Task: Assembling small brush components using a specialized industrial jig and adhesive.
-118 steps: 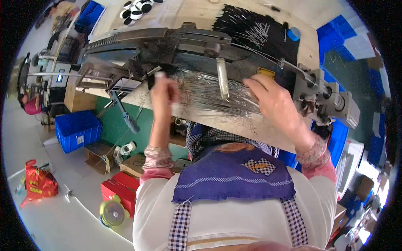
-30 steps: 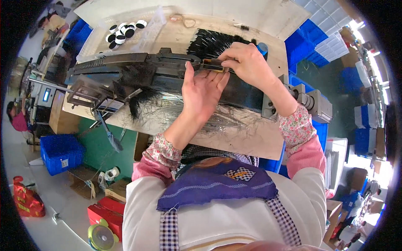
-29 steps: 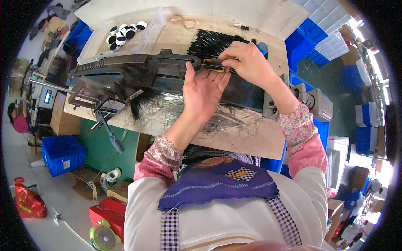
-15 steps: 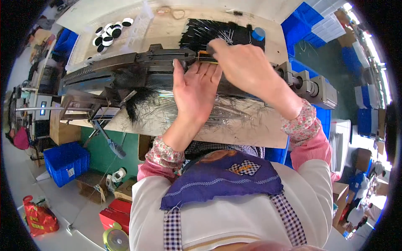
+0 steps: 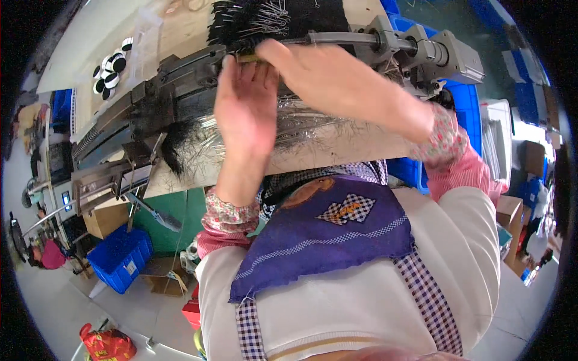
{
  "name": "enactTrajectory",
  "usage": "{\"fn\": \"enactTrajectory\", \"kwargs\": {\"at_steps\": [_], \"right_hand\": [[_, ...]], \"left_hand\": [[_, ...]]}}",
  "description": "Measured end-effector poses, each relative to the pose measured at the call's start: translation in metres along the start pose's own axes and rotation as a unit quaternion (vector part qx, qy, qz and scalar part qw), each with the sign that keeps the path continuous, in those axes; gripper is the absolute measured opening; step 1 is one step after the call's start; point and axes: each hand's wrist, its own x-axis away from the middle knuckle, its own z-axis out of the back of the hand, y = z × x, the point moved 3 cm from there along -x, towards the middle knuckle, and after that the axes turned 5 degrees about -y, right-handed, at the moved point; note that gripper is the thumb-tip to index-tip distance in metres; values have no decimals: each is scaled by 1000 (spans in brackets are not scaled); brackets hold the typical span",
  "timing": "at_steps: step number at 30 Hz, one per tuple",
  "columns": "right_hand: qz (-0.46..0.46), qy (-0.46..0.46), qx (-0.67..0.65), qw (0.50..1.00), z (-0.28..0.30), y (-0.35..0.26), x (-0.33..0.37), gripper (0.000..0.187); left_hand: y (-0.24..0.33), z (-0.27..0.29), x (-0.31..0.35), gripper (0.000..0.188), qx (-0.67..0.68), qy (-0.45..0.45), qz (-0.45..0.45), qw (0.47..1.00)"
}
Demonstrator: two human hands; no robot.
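My left hand (image 5: 245, 117) lies palm up against the near side of a long dark metal machine (image 5: 189, 72), fingers stretched toward its middle and thumb raised. A narrow yellowish strip (image 5: 248, 58) shows just beyond those fingertips. From the right, my right hand (image 5: 307, 69) reaches over the machine, its fingers bent down at the strip. Its fingertips are partly hidden, and I cannot make out what they grip. Just beyond, thin looped metal wires (image 5: 272, 17) lie on a black cloth (image 5: 328, 21).
Loose dark bristles (image 5: 174, 147) lie on the wooden tabletop (image 5: 337, 135) in front of the machine. A clear tray (image 5: 144, 36) with black-and-white round pieces (image 5: 110, 75) stands at the far left. On the right, a metal shaft and motor block (image 5: 457, 57) extend past the table. A blue crate (image 5: 120, 262) sits lower left.
The view has shifted, so the machine and table sit further left and higher. Both hands stay at the machine's middle; the right hand has come lower over the yellowish strip.
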Motion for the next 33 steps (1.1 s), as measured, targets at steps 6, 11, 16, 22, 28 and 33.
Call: {"fn": "enactTrajectory", "kwargs": {"at_steps": [6,11,16,22,28,33], "right_hand": [[-227,-140,-121,956,-76,19,105,25],[-247,-144,-126,950,-112,35,113,22],[-247,-10,-204,947,-81,28,125,24],[-267,130,-228,927,-12,30,122,20],[-327,247,-373,832,25,53,138,9],[-161,54,-244,955,35,29,89,14]], "left_hand": [[-52,11,1,16,44,-29,-16,998],[-42,2,43,34,-23,-28,75,996],[56,62,117,56,-792,26,-318,521],[231,242,238,76,-766,567,-70,293],[204,262,225,81,-817,495,-125,268],[77,58,127,72,-784,110,-266,549]]}}
